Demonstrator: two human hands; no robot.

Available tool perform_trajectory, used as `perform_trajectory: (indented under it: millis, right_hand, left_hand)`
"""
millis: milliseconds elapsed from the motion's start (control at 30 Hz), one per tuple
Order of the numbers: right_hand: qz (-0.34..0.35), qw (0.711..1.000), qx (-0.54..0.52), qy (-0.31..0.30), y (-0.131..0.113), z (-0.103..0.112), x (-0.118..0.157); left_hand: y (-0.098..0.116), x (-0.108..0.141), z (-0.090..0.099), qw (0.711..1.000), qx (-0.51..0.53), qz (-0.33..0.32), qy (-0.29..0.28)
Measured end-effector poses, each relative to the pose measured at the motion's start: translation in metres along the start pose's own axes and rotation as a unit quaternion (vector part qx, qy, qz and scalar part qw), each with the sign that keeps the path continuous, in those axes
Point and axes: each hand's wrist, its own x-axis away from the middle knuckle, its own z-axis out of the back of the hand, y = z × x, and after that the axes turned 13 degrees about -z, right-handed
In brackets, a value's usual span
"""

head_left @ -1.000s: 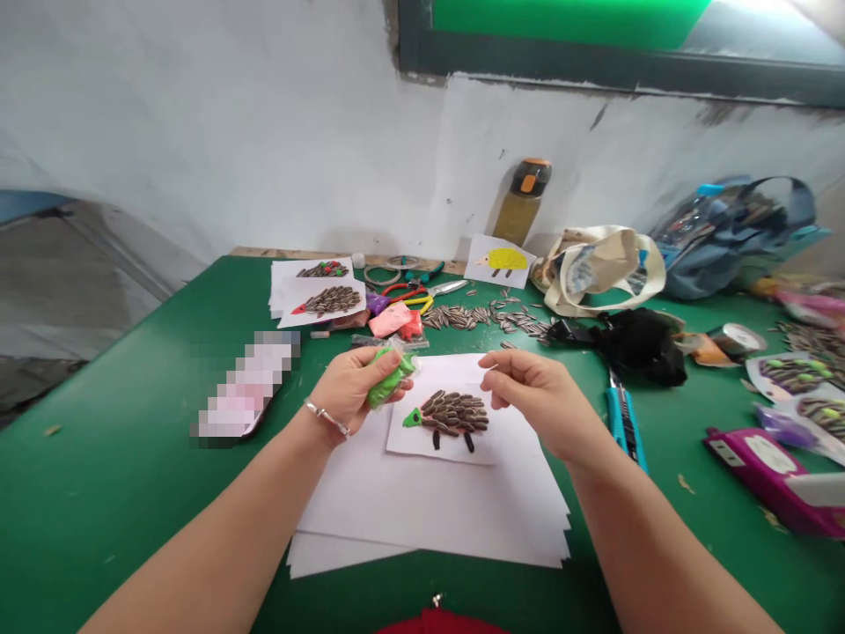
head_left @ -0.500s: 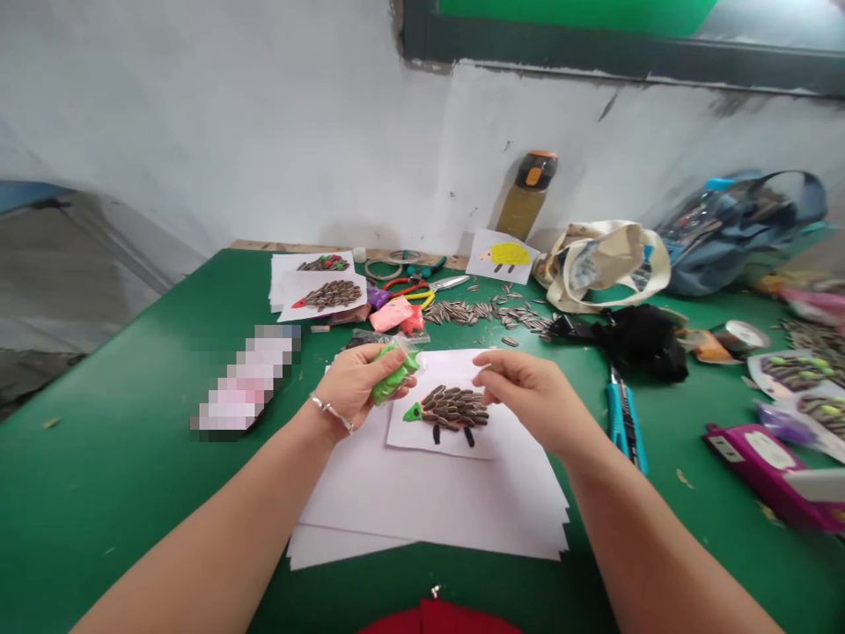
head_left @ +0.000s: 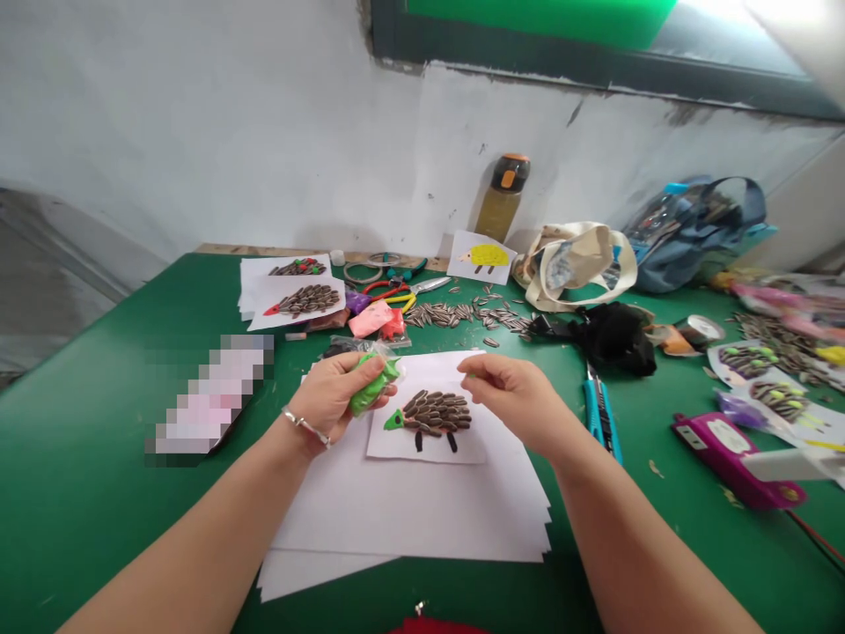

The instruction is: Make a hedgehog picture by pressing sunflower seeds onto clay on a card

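Observation:
In my left hand (head_left: pixel 340 392), closed around it, is a clear plastic bag of green modelling clay (head_left: pixel 373 385). My right hand (head_left: pixel 508 396) is pinched, with a tiny greenish bit of clay (head_left: pixel 470 376) just showing at the fingertips. Between and below the hands lies a paper card (head_left: pixel 396 447) bearing a hedgehog made of sunflower seeds (head_left: pixel 437 412). Its head is green clay (head_left: pixel 394 420) with a dark eye, and it has two black legs. The card rests on a stack of white paper (head_left: pixel 409 519).
Sunflower seeds (head_left: pixel 442 314), pink clay (head_left: pixel 371 319) and pliers (head_left: pixel 429 286) lie behind the paper. A teal utility knife (head_left: pixel 599 414) and a magenta glue gun (head_left: pixel 732 458) are to the right. Finished hedgehog cards (head_left: pixel 304 313) sit at back left; a bottle (head_left: pixel 500 202) leans by the wall.
The view has shifted to the right, so things appear further left. The left hand keeps its hold on the bag; the right hand stays pinched above the card.

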Motion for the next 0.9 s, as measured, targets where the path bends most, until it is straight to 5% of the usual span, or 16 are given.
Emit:
perform_trajectory:
  millis: [300,900]
  right_hand:
    - [0.017,0.986,0.165,-0.023,0.005,0.001,-0.003]
    - [0.049,0.968,0.243,-0.031,0.013,-0.019,-0.007]
  left_hand:
    - [0.0,0.0,-0.001,1.0,0.0,0.003,-0.003]
    - [-0.008,-0.002,-0.005,0.999,0.005,0.044,-0.007]
